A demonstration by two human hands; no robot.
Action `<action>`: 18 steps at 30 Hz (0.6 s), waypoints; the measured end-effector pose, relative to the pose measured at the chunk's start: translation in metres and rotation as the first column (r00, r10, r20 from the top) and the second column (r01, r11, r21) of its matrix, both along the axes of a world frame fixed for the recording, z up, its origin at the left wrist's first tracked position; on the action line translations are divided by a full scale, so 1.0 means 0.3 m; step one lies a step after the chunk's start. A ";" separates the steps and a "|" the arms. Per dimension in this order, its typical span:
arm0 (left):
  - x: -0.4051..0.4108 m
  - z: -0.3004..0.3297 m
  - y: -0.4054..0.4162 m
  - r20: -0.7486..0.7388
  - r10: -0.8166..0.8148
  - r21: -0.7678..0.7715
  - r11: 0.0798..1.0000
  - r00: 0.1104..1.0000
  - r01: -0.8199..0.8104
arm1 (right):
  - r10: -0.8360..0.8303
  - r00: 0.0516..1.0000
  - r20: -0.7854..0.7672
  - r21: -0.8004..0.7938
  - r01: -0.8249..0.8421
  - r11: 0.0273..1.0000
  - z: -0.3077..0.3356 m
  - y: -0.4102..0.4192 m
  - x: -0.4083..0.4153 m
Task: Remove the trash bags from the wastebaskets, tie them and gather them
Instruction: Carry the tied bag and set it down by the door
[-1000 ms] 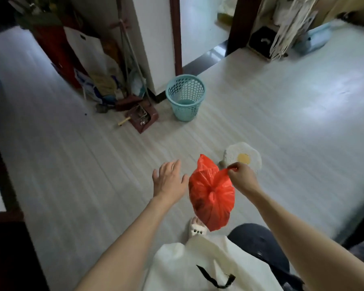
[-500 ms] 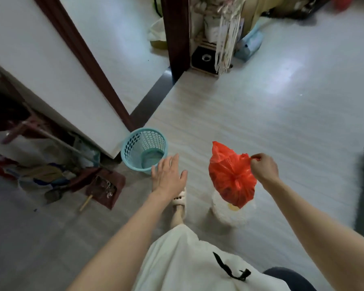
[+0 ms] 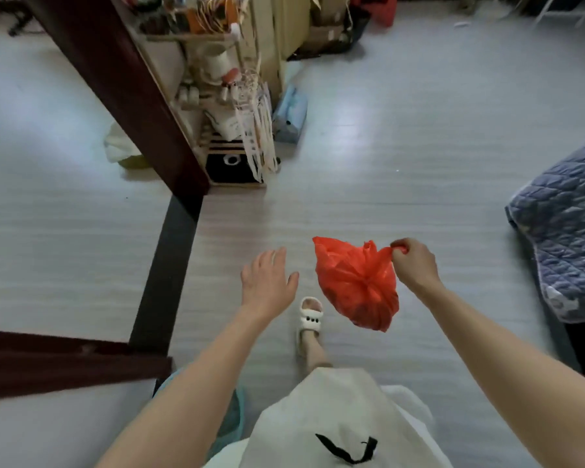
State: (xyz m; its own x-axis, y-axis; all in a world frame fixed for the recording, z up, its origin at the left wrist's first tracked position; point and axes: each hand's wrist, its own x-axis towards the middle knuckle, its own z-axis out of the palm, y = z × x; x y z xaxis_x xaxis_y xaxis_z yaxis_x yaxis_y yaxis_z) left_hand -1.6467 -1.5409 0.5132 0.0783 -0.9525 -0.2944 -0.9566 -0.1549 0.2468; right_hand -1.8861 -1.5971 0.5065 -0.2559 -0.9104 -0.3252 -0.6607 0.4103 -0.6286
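Fingers and thumb of the right hand (image 3: 414,265) pinch one corner of a tied orange plastic trash bag (image 3: 357,283), which hangs above the pale floor (image 3: 419,184). Beside it, the left hand (image 3: 267,282) hovers flat, its grip fully spread and holding nothing.

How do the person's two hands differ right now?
The right hand pinches a twisted corner of the red trash bag, which hangs in the air below it; the left hand holds nothing. The right hand's fingers are curled; the left hand's are straight and spread, palm down. The right hand touches the bag; the left hand is apart from it. Both reach forward above the floor, at about the same height in the view.
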 end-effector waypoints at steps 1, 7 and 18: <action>-0.004 -0.007 -0.132 -0.008 -0.031 -0.007 0.999 0.999 0.031 | 0.000 1.000 -0.023 -0.017 -0.001 1.000 -0.009 -0.100 0.003; -0.071 0.009 -0.785 -0.013 -0.174 -0.041 0.984 0.985 0.173 | 0.108 0.960 -0.257 -0.035 -0.121 0.992 -0.025 -0.562 -0.033; -0.289 0.034 -1.850 -0.015 -0.403 -0.126 0.909 0.915 0.398 | 0.122 0.838 -0.532 -0.225 -0.279 0.934 0.035 -1.501 -0.170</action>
State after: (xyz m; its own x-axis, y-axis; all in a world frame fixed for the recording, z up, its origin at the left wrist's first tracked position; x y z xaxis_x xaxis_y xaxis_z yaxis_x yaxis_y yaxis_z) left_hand -1.7334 -2.0960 0.5234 -0.3265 -0.9293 -0.1727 -0.9211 0.2717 0.2789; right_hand -1.9370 -2.0473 0.5171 -0.1134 -0.9907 0.0748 -0.9629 0.0910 -0.2542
